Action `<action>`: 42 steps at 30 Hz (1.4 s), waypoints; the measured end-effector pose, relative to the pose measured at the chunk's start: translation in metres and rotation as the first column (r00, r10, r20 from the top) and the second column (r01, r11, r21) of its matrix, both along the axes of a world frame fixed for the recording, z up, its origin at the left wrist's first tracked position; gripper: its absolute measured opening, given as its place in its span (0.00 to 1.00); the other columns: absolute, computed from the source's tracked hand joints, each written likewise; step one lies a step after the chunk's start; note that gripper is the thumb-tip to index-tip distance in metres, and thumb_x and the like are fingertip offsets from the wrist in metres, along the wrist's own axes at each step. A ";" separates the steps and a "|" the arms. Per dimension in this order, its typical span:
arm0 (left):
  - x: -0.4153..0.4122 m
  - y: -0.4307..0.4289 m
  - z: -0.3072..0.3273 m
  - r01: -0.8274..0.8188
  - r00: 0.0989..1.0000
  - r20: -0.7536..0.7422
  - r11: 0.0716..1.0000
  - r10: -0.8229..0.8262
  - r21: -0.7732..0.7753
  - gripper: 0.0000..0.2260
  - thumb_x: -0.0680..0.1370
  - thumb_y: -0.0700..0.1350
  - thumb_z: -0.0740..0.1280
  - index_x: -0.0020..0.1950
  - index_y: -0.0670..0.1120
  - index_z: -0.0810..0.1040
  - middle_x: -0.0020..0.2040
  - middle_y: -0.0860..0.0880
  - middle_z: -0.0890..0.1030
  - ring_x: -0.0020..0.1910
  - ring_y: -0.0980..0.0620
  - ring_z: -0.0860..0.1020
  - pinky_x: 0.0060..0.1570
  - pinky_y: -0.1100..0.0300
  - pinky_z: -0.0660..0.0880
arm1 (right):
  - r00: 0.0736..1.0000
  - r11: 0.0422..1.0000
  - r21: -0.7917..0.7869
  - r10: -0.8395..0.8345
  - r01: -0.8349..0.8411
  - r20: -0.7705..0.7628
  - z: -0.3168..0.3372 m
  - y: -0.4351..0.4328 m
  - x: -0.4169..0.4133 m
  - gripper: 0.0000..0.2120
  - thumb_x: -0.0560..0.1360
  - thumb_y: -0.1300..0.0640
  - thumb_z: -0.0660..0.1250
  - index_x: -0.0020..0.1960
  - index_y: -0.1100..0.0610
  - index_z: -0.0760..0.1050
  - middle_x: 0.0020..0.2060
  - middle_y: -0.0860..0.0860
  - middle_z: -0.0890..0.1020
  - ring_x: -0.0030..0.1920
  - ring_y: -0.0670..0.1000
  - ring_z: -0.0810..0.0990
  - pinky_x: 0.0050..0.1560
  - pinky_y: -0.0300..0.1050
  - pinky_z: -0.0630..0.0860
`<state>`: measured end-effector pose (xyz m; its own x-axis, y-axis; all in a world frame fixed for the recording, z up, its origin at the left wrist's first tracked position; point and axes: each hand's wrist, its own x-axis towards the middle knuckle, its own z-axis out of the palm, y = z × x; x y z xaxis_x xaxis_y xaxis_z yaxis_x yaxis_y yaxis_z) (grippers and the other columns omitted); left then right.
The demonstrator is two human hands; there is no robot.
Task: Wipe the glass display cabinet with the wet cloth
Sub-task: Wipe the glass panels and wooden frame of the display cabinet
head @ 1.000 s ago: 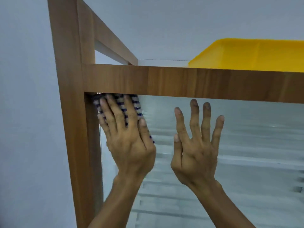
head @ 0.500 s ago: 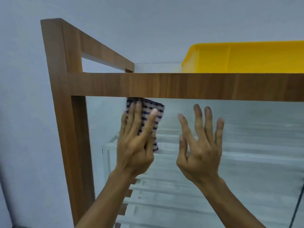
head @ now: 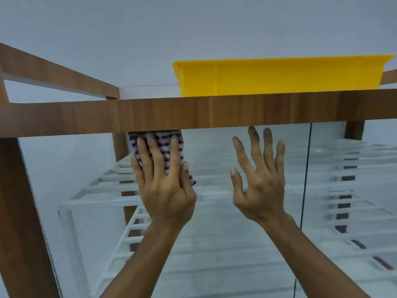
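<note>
While the checked cloth lies flat on the cabinet's front glass, its top edge is tucked right under the wooden top rail, towards the left part of the pane. Pressing it there: the left hand, fingers straight and slightly apart, thumb along the cloth's right edge, nothing curled round it. One corner of cloth pokes out below the thumb.

Just beside it on the right is the right hand, back to the camera, fingers straight and fanned apart, holding nothing. Its fingertips come close to the underside of the rail and look dark-smudged. Cannot tell whether the palm touches the glass.

A dark vertical line runs down the glass to the right of that hand. Behind the glass are white wire shelves, blurred. A wooden post frames the left side. A yellow plastic tray rests on top of the cabinet, above and to the right of the hands. Pale wall behind all of it.
</note>
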<state>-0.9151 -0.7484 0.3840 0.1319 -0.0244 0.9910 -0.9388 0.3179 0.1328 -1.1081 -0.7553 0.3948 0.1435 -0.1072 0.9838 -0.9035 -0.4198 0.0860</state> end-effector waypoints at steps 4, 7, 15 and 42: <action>-0.070 0.006 0.008 0.072 0.960 0.258 0.988 -0.106 0.139 0.26 0.86 0.50 0.53 0.83 0.44 0.58 0.83 0.37 0.51 0.84 0.39 0.48 0.82 0.40 0.46 | 0.993 0.993 -0.008 0.115 -0.115 -0.039 0.000 0.007 -0.016 0.26 0.80 0.59 0.62 0.77 0.62 0.67 0.79 0.63 0.62 0.81 0.64 0.55 0.79 0.69 0.55; -0.067 -0.005 0.002 0.081 0.958 0.270 0.993 -0.100 0.081 0.23 0.85 0.45 0.58 0.81 0.44 0.65 0.82 0.37 0.58 0.83 0.38 0.55 0.81 0.40 0.50 | 0.993 0.992 -0.101 0.088 -0.079 0.084 -0.007 0.009 -0.061 0.26 0.76 0.65 0.66 0.73 0.66 0.71 0.76 0.68 0.65 0.79 0.69 0.59 0.77 0.70 0.60; -0.166 -0.001 0.013 0.108 0.941 0.305 0.984 -0.148 0.145 0.27 0.85 0.49 0.58 0.84 0.44 0.58 0.83 0.37 0.52 0.83 0.39 0.48 0.81 0.38 0.48 | 0.983 0.996 -0.039 0.082 -0.077 0.162 -0.022 0.000 -0.108 0.28 0.81 0.58 0.56 0.78 0.69 0.58 0.79 0.66 0.61 0.81 0.65 0.56 0.80 0.65 0.51; -0.002 0.002 0.011 -0.057 0.925 0.380 0.991 0.006 0.123 0.25 0.87 0.54 0.50 0.83 0.48 0.59 0.83 0.43 0.54 0.84 0.43 0.51 0.82 0.42 0.47 | 0.997 0.992 0.103 0.061 -0.066 0.054 -0.002 0.005 0.052 0.27 0.85 0.51 0.42 0.81 0.61 0.57 0.81 0.59 0.57 0.83 0.59 0.50 0.80 0.68 0.44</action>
